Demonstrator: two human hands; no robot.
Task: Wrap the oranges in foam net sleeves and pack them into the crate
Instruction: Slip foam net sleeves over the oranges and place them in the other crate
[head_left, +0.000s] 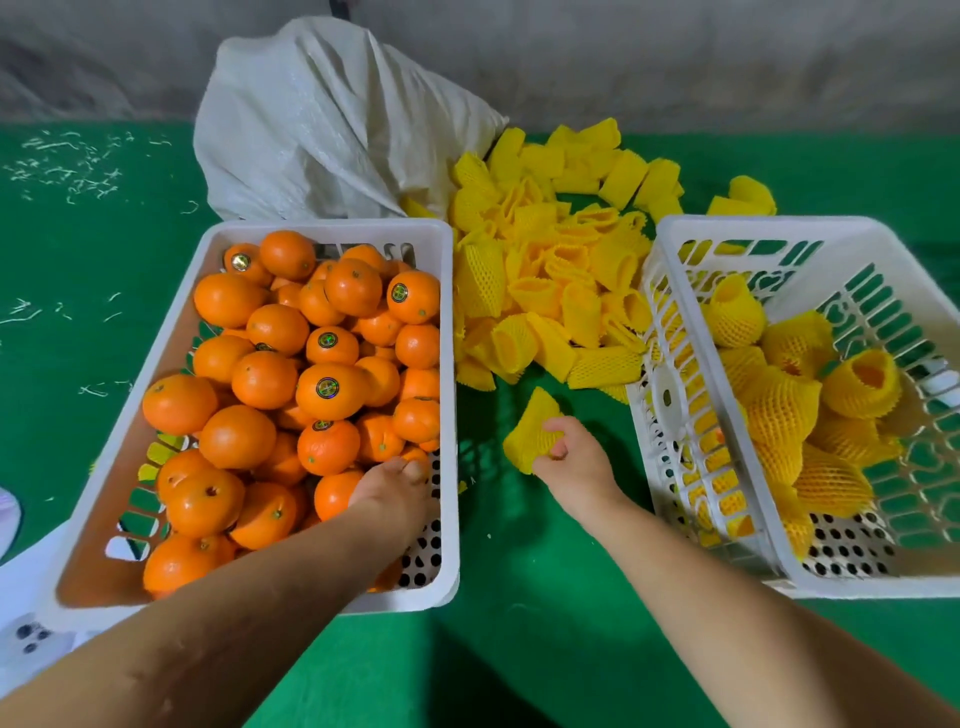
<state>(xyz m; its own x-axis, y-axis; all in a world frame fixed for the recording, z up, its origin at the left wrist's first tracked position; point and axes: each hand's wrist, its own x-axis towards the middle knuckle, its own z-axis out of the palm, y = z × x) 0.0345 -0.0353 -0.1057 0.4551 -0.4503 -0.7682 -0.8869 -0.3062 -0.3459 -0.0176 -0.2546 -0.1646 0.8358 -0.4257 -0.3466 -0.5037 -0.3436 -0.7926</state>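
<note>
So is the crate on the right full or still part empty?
Part empty: the right crate holds some sleeved oranges, with perforated floor bare near the front.

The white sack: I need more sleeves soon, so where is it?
In the head view, the white sack lies at the back left, behind the crate of oranges and left of the sleeve pile.

Both bare forearms reach forward from the bottom edge of the view, the left one angling in from the lower left, the right one from the lower right. The left hand (396, 486) is palm down, its fingers (415, 467) curled downward out of sight. The right hand (569, 452) is knuckles up, its fingers (558, 441) curled in a pinch.
</note>
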